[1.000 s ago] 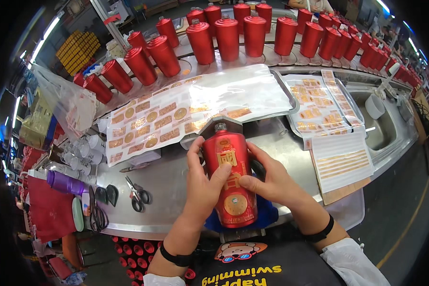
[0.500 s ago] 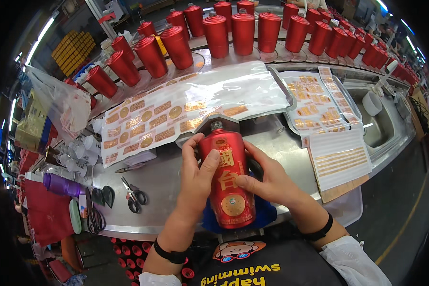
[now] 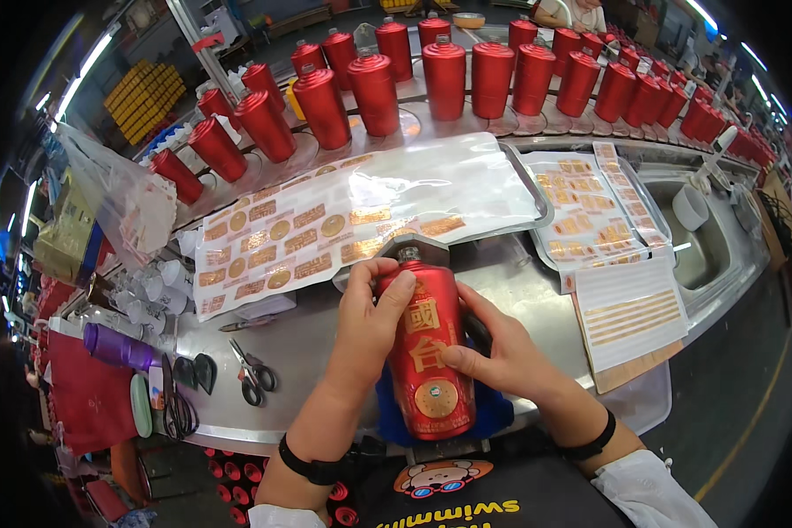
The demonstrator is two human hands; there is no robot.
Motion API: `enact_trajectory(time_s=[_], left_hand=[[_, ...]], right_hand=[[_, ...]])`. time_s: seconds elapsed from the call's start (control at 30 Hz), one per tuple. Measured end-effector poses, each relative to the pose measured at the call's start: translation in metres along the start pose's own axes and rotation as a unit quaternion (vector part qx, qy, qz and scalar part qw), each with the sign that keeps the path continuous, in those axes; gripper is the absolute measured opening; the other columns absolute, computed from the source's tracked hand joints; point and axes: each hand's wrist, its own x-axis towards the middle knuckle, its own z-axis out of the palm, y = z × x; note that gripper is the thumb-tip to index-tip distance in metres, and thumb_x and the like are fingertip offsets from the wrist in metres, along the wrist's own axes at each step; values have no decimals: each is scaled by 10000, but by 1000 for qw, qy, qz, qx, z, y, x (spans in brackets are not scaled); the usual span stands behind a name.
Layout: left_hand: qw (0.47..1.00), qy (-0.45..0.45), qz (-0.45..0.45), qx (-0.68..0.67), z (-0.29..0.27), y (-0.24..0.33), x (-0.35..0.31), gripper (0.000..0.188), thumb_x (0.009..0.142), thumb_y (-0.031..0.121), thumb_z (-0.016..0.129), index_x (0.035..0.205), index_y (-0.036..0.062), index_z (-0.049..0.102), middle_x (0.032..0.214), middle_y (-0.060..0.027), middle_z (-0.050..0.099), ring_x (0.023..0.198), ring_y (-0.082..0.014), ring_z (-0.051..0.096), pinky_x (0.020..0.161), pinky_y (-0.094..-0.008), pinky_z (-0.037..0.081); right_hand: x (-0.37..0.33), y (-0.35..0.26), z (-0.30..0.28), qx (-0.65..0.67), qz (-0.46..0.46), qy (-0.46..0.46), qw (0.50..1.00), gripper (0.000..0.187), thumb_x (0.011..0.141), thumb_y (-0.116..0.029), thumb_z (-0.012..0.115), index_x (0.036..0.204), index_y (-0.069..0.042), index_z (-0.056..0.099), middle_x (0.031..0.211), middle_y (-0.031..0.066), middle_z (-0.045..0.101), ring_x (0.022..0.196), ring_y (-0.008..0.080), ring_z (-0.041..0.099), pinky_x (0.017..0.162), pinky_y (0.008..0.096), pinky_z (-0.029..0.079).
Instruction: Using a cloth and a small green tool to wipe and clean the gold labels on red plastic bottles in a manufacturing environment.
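A red bottle [image 3: 427,361] with gold characters and a round gold seal leans back toward me, its dark cap pointing away. My left hand [image 3: 371,312] is wrapped round its upper left side, with the thumb pressed on the shoulder. My right hand [image 3: 510,352] grips the right side, thumb resting on the front near the gold lettering. Under the bottle lies a blue cloth [image 3: 493,418], and behind its neck stands a metal holder [image 3: 436,251]. Beyond that, a sheet of gold stickers [image 3: 282,233] is spread on the steel table [image 3: 299,352].
Scissors [image 3: 253,378] and a purple bottle [image 3: 119,346] lie at the left. More sticker sheets [image 3: 581,207] and striped strips [image 3: 629,308] lie right, beside a sink [image 3: 700,242]. Red bottles [image 3: 444,84] line a curved conveyor behind. A person [image 3: 572,13] sits at the far side.
My left thumb has moved up to the bottle's shoulder, covering the small emblem there. On the conveyor the front bottles have shifted right, the back ones left. The view has tilted up slightly.
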Motion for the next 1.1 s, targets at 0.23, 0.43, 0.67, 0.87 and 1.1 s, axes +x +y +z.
enact_trajectory(time_s=[0.23,0.43,0.67,0.87,1.1], left_hand=[[999,-10,-14,-39,-4,0,3,322,950,266,594,1128,8,519,989,-40,554,906,-92,507,815,-234,435],[996,-34,-13,-77,-5,-3,-7,356,985,277,533,1214,12,472,1104,-54,521,1001,-103,493,899,-243,407],[998,-44,42,18,-7,-11,-22,567,964,308,560,1386,0,340,1278,-126,479,1112,-151,486,970,-278,393],[996,-28,48,-65,-11,-19,-21,566,960,278,567,1392,-6,337,1273,-130,492,1122,-155,491,968,-288,404],[997,-36,11,-62,-5,-13,-22,553,961,287,568,1379,-7,356,1255,-124,500,1102,-144,492,960,-284,407]], right_hand=[[1,1,0,8,-9,-6,1000,860,825,-368,729,1422,76,299,1321,256,507,1264,312,490,1051,378,378],[0,-1,0,17,-14,-10,1000,853,826,-370,726,1422,69,303,1314,256,514,1259,310,495,1042,372,384],[2,1,0,16,-19,-3,1000,848,830,-374,724,1427,62,309,1311,240,522,1253,293,498,1039,368,386],[0,1,0,10,-18,-2,1000,865,834,-397,723,1433,62,301,1319,238,516,1258,287,492,1047,366,377],[0,3,-1,8,-17,-5,1000,885,837,-408,720,1439,72,282,1337,244,502,1271,287,479,1055,370,366]])
